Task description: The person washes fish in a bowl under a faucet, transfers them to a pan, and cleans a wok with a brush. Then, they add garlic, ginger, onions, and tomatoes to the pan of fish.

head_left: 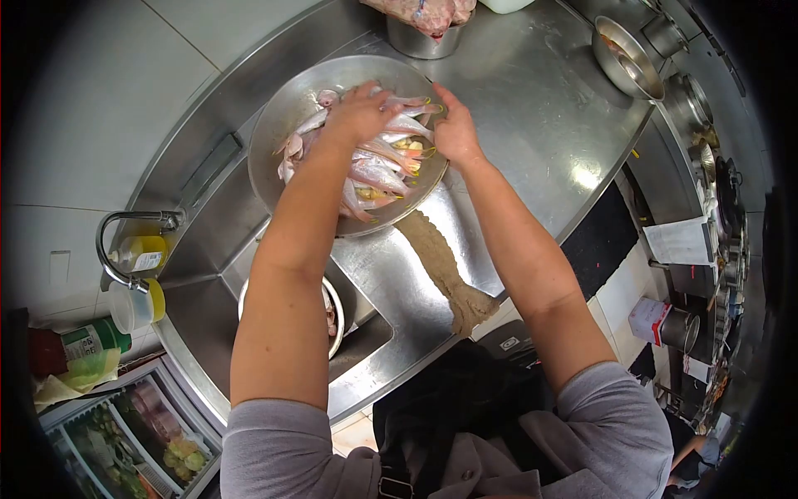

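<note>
A wide round metal bowl (281, 112) rests at the sink's edge, holding several pinkish-silver fish (384, 170) with yellowish tail tips. Some pale yellow bits show among the fish. My left hand (359, 115) lies on top of the fish, fingers apart, reaching toward the far side of the bowl. At the right rim, my right hand (455, 131) grips the bowl's edge, its fingers partly hidden by the rim. Below the bowl, a brown cloth (445, 270) lies across the steel surface.
The sink (208, 308) contains a white-rimmed container (335, 312), partly behind my left forearm. A curved faucet (104, 241) stands left. A metal pot (424, 40) with raw meat sits at the back, and a metal bowl (628, 58) at the counter's right.
</note>
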`<action>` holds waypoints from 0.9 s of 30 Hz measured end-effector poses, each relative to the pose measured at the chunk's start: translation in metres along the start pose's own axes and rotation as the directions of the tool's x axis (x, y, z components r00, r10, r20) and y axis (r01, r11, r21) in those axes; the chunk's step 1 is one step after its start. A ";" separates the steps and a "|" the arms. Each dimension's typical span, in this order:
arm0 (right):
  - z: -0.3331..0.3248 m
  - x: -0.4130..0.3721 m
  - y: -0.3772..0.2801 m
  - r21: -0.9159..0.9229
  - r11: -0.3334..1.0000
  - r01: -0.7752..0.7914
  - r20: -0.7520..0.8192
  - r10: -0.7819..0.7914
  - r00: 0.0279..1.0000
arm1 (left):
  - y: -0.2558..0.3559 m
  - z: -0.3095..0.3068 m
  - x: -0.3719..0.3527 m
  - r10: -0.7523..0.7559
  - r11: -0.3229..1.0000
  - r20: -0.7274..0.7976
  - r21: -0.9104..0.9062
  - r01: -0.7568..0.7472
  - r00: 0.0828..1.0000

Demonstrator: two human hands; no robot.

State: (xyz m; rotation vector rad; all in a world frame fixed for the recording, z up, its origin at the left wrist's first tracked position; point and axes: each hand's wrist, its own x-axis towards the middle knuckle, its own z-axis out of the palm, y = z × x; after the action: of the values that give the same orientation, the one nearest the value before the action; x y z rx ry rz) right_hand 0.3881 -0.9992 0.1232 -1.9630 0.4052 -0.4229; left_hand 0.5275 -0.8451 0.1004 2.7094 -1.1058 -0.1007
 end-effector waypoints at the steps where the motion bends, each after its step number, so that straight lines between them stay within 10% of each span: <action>1: 0.000 0.002 0.001 0.055 0.997 -0.061 0.027 0.060 0.998 | 0.005 -0.003 -0.001 -0.004 1.000 -0.002 0.005 0.004 1.000; 5: 0.003 0.001 -0.001 0.119 0.993 -0.023 0.044 0.018 0.999 | 0.012 -0.025 -0.016 0.121 0.993 0.164 -0.020 -0.120 0.979; 11: 0.002 0.006 -0.005 -0.159 0.973 0.166 -0.013 -0.170 0.985 | -0.022 -0.056 -0.048 -0.025 0.985 -0.106 -0.172 0.006 0.994; 13: 0.004 0.004 0.006 -0.109 0.979 0.170 0.031 -0.168 0.985 | -0.061 -0.079 -0.082 0.081 0.903 -0.471 -0.339 -0.265 0.878; 17: 0.008 0.004 0.019 0.122 0.988 -0.093 0.131 0.077 0.988 | -0.115 -0.106 -0.249 -0.314 0.811 -0.440 -0.585 -0.004 0.842; 21: -0.003 -0.010 0.021 0.132 0.991 0.033 0.043 -0.039 0.998 | -0.187 0.047 -0.398 -0.671 0.706 -0.016 -0.318 0.632 0.741; 27: -0.036 -0.074 -0.039 0.112 0.993 0.026 -0.010 -0.025 1.000 | -0.173 0.235 -0.449 -0.858 0.316 0.328 -0.273 0.909 0.397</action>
State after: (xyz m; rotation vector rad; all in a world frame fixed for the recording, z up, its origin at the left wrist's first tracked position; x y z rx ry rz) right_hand 0.3102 -0.9780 0.1641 -1.8598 0.3543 -0.4607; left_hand 0.2907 -0.4510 -0.1745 2.5339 0.5458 -0.6046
